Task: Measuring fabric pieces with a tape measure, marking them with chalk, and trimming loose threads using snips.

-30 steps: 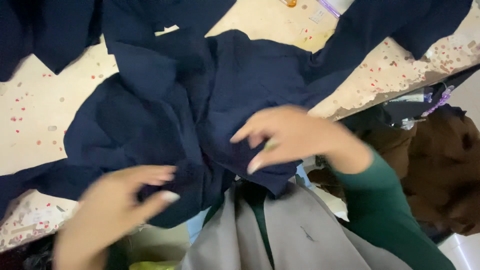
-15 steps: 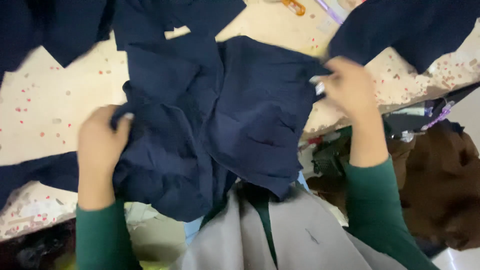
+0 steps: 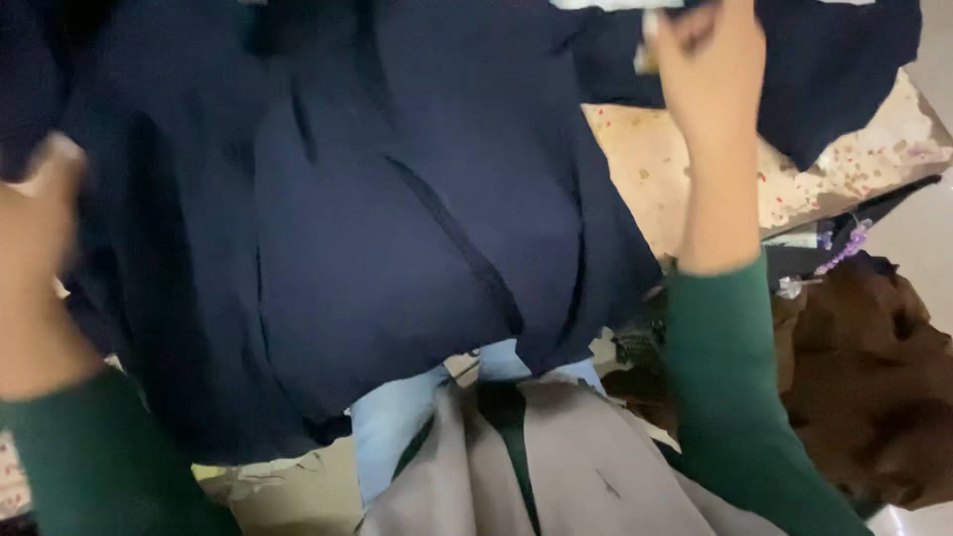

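- The right hand (image 3: 707,74) is up near the far edge of the tabletop (image 3: 685,169), fingers (image 3: 685,30) curled shut on the top edge of the navy cloth (image 3: 397,228); a small pale tag or scrap shows just beside the knuckles, too blurred to name.
- The left hand (image 3: 35,258) is at the near left, blurred by motion. It lies against the cloth's left edge, and its fingers look folded in, but whether they actually pinch the fabric cannot be told.
- The cloth hangs and spreads between the two hands, covering most of the tabletop's middle and left, with its lower edge drooping over the near edge toward the person's lap.
- It looks soft and limp: it folds, sags and shows a seam line running slantwise down its middle. It should be light, not slippery, not fragile, and it will not hold any shape by itself.
- Best hold, by my judgement, is at an edge or corner with a pinch, one hand on each side, so the piece stays spread; a grab in the middle would only bunch it.
- More navy cloth lies at the far right corner.
- A brown garment (image 3: 874,397) is heaped off the right edge, well apart from the hands.
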